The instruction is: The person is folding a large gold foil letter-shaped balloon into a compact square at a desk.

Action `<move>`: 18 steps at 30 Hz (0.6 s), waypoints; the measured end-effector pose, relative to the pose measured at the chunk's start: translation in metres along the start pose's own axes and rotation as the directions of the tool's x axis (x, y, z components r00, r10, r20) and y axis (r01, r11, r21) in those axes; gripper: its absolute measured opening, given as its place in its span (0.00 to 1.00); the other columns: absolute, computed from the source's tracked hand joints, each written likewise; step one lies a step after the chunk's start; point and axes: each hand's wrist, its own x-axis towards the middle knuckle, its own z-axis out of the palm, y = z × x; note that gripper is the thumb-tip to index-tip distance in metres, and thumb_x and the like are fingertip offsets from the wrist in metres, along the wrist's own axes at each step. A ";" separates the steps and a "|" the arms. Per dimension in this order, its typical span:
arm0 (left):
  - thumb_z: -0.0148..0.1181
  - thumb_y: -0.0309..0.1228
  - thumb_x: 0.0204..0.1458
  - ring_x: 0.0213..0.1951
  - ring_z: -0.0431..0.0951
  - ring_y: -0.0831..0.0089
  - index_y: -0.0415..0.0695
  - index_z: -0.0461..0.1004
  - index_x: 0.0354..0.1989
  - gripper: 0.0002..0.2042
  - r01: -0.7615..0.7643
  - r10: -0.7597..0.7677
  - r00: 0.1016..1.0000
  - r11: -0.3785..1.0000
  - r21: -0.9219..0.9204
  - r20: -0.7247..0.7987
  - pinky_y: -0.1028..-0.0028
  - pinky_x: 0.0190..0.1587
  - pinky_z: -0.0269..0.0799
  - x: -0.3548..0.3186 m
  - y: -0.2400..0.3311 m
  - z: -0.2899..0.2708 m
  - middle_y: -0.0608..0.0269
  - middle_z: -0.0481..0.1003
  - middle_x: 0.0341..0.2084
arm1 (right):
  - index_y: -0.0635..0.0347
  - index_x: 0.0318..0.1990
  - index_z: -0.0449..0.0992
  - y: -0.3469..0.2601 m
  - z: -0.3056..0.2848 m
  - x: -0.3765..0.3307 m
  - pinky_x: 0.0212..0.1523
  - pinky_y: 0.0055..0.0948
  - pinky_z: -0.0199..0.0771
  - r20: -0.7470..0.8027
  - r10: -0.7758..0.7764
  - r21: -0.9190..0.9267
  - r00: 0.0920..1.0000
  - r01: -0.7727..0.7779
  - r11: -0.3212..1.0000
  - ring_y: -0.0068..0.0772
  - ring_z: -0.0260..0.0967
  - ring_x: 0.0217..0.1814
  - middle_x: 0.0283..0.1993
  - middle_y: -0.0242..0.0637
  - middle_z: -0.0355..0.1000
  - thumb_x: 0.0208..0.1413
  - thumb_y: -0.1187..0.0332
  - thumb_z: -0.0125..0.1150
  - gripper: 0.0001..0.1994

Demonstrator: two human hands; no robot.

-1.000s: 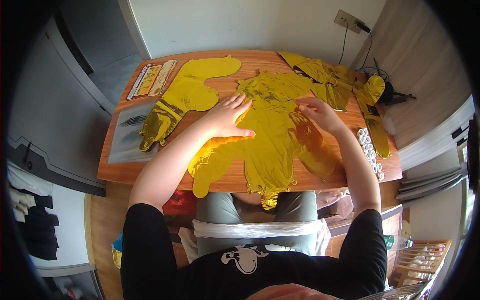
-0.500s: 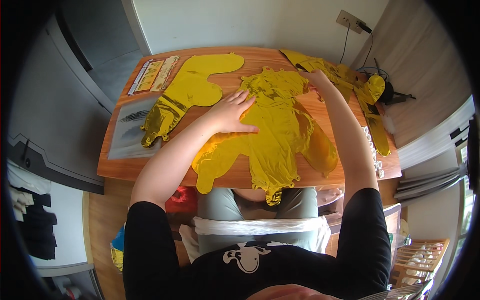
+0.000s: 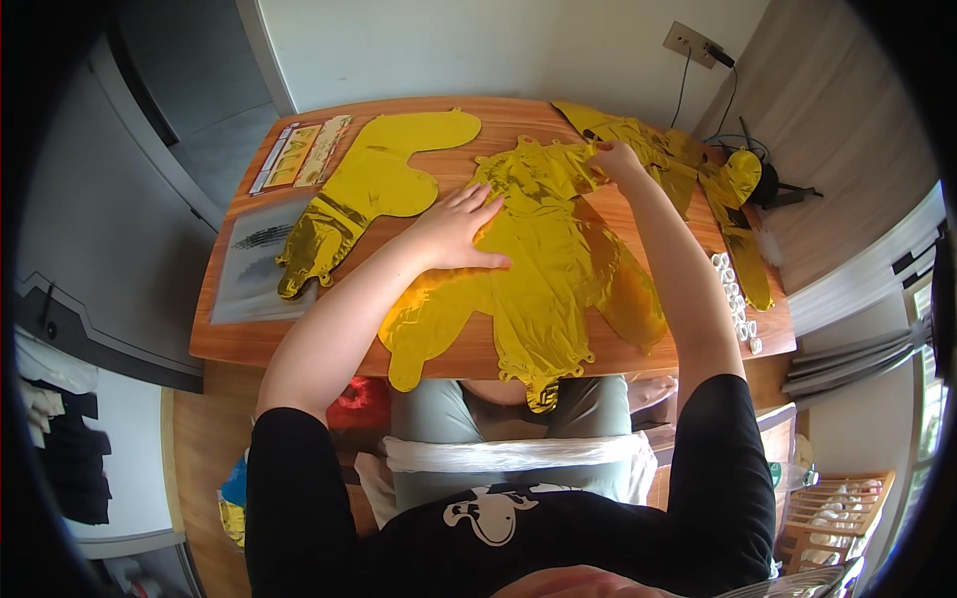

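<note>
Left grip (image 3: 454, 231) lay flat and unclenched on the gold foil balloon (image 3: 538, 259), mid-tabletop (image 3: 229, 344). Right grip (image 3: 616, 159) pinched the balloon's far edge. Judged light, thin, slippery, crease-prone; best held by its edges.

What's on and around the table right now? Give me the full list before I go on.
Flat foil balloon under the hands: one, gold, table centre, lower edge hanging over the near side.
Foil balloon, left: one, gold, flat, left of centre.
Foil balloons, right: several, gold, overlapping, far right corner; count unclear.
Printed sheet: one, yellow and white, far left corner.
Plastic sleeve: one, clear grey, left edge.
Small white pieces: a row, right edge.
Table: one, wooden.
Wall socket: one, cable plugged in.
Left hand: flat on the centre balloon.
Right hand: at that balloon's far edge.
</note>
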 end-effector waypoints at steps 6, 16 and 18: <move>0.56 0.74 0.48 0.78 0.42 0.51 0.48 0.47 0.78 0.56 0.020 -0.020 1.000 1.000 0.008 0.009 0.55 0.77 0.44 -0.006 -0.005 0.002 0.47 0.43 0.78 | 0.66 0.58 0.70 -0.016 0.002 -0.013 0.29 0.33 0.74 0.097 0.157 0.333 0.983 -0.180 0.926 0.35 0.75 0.38 0.52 0.46 0.71 0.53 0.68 0.74 0.27; 0.49 0.80 0.46 0.78 0.41 0.50 0.46 0.47 0.78 0.60 0.004 -0.004 1.000 1.000 0.011 0.006 0.57 0.78 0.41 -0.005 -0.009 0.007 0.44 0.43 0.77 | 0.64 0.62 0.67 -0.039 0.016 -0.040 0.42 0.35 0.78 0.039 0.027 0.696 0.999 -0.046 0.717 0.38 0.76 0.43 0.51 0.43 0.73 0.57 0.72 0.68 0.26; 0.49 0.80 0.46 0.78 0.41 0.50 0.46 0.47 0.78 0.60 -0.001 0.001 1.000 1.000 0.012 -0.002 0.56 0.78 0.41 -0.004 -0.008 0.006 0.44 0.43 0.77 | 0.62 0.67 0.63 -0.046 0.026 -0.045 0.53 0.38 0.74 -0.018 -0.096 0.623 0.995 0.086 0.777 0.40 0.73 0.52 0.56 0.45 0.72 0.58 0.69 0.67 0.30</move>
